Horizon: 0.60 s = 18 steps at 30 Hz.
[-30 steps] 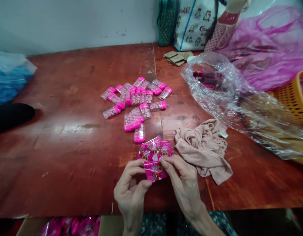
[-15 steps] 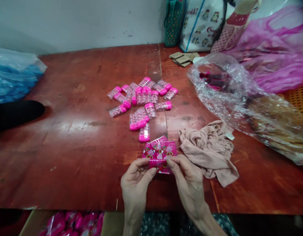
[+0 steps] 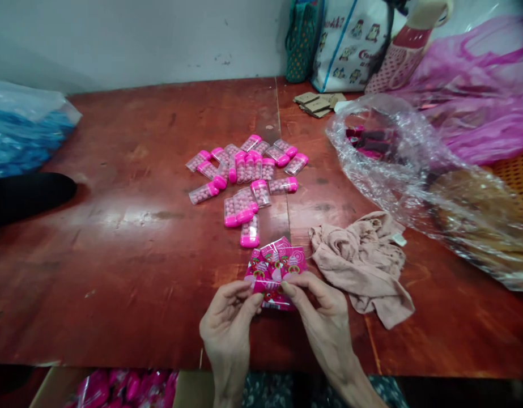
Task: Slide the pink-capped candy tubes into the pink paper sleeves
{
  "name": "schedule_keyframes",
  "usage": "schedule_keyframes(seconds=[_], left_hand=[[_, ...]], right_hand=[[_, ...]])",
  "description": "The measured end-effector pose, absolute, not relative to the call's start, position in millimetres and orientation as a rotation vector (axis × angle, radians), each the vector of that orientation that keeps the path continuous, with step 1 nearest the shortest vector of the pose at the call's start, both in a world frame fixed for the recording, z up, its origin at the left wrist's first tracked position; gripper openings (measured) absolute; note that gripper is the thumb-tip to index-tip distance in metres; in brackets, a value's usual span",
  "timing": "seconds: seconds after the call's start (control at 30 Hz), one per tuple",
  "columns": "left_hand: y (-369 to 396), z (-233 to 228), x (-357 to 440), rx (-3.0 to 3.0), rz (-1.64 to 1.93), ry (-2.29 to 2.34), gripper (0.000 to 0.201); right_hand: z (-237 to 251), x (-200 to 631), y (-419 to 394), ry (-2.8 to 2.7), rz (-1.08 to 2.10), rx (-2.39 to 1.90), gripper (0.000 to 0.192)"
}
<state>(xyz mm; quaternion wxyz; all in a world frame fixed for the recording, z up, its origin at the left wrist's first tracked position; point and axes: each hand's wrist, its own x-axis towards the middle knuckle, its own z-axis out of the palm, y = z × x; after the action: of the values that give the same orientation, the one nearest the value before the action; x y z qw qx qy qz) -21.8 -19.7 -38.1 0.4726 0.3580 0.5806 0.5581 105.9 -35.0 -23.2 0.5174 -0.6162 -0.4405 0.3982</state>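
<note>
Between thumb and fingers, my left hand (image 3: 230, 317) pinches the left end of a small pink printed wrapper sleeve (image 3: 267, 286). My right hand (image 3: 323, 311) grips the sleeve's right end the same way. Just beyond and partly under it, more pink printed sleeves (image 3: 276, 259) lie overlapping on the table. Farther off is a loose cluster of clear candy boxes (image 3: 244, 169) with pink caps and pale pink balls inside. The nearest candy box (image 3: 250, 232) lies just past the sleeves.
A crumpled beige cloth (image 3: 363, 260) lies right of my hands. Behind it spreads a clear plastic bag (image 3: 388, 181), near a pink bag (image 3: 477, 85). A blue-filled bag (image 3: 27, 136) sits left. Below the table edge, a carton (image 3: 195, 388) holds pink packets.
Both hands have moved slightly left and toward me with the sleeve, which now shows a different side. The candy boxes and cloth lie as before.
</note>
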Motion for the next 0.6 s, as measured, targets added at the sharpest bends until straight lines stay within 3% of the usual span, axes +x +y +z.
schedule_keyframes(seconds=[0.17,0.33,0.47,0.6], left_hand=[[-18,-32,-26,1.046,1.256,1.203,0.009],[-13,-22,-29,1.151,1.212,1.197,0.013],[-9,-23,-40,0.812,1.321,1.243,0.017],[-2,-23,-57,0.448,1.484,1.294,0.018]], right_hand=[[-25,104,-35,-1.11,0.861,-1.467,0.017],[-17,105,-30,-1.438,0.79,-1.384,0.019],[-7,100,-4,-1.689,0.761,-1.538,0.028],[-1,80,56,-1.877,0.398,-1.778,0.024]])
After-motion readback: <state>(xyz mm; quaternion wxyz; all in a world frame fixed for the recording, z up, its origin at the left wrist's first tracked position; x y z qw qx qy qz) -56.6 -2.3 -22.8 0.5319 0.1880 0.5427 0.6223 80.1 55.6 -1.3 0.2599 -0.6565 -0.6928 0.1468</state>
